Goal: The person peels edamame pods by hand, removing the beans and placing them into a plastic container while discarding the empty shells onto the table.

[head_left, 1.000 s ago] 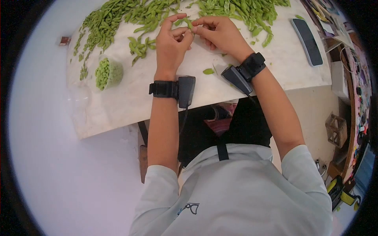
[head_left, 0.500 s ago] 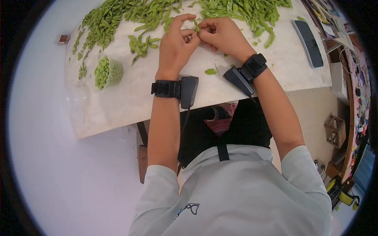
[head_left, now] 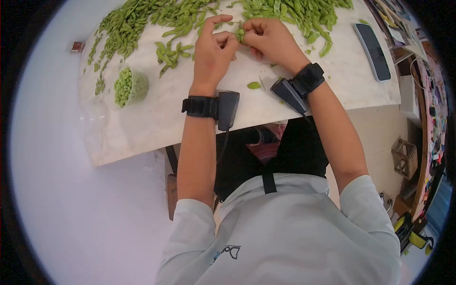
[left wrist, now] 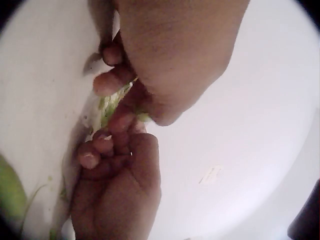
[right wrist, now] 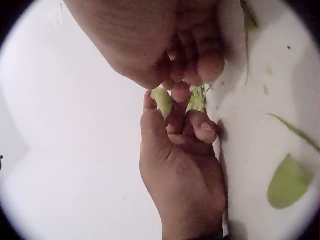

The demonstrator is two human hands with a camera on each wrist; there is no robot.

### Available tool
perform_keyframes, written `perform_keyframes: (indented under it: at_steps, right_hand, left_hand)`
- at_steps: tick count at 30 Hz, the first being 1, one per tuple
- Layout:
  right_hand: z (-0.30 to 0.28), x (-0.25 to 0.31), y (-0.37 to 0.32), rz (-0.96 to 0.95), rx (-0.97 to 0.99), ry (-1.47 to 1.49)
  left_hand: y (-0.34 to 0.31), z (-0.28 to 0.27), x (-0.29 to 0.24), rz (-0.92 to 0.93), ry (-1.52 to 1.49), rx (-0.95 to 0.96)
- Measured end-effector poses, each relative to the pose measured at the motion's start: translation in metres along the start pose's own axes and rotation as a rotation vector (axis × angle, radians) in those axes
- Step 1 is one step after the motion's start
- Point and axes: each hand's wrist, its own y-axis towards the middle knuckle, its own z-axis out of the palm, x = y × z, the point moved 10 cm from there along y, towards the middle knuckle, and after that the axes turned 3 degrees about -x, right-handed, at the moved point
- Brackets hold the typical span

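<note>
Both hands meet over the far side of the pale table, fingertips nearly together around a small cluster of green pods [head_left: 240,34]. The left hand [head_left: 211,59] pinches a pod between thumb and finger, its index finger stretched out above. The right hand [head_left: 275,42], fingers curled, grips the pods from the other side. In the right wrist view a light green pod [right wrist: 162,101] lies at the left hand's [right wrist: 185,172] thumb, with more green [right wrist: 198,100] between the fingers. The left wrist view shows green pod parts [left wrist: 107,109] between the hands; the fingertips partly hide them.
Piles of green pods [head_left: 121,33] and flattened-looking pods [head_left: 304,14] line the table's far side. A clear cup of green beans [head_left: 138,86] stands at left, a small pod bunch [head_left: 170,56] nearer the hands. A phone [head_left: 372,52] lies at right, a leaf [head_left: 253,85] near the right wrist.
Both hands have shifted slightly right from a second ago. The single pod seen between the fingertips then has given way to a small green cluster at the right fingers.
</note>
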Motion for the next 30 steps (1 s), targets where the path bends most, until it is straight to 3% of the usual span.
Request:
perform_keyframes:
  at_steps: [6,11,30]
  right_hand:
    - [-0.0011,0.0039,0.0013,-0.025,-0.021,0.162]
    - [-0.002,0.0046,0.0023,-0.011,-0.003,0.094]
    - [-0.0002,0.0043,0.0007,-0.001,-0.002,0.09]
  left_hand:
    - [0.0012,-0.0031,-0.0019,0.008,-0.078,-0.038]
    - [0.0018,0.0026,-0.0022,0.013,0.048,0.019]
    - [0.002,-0.0007,0.0031,-0.029,0.004,-0.015]
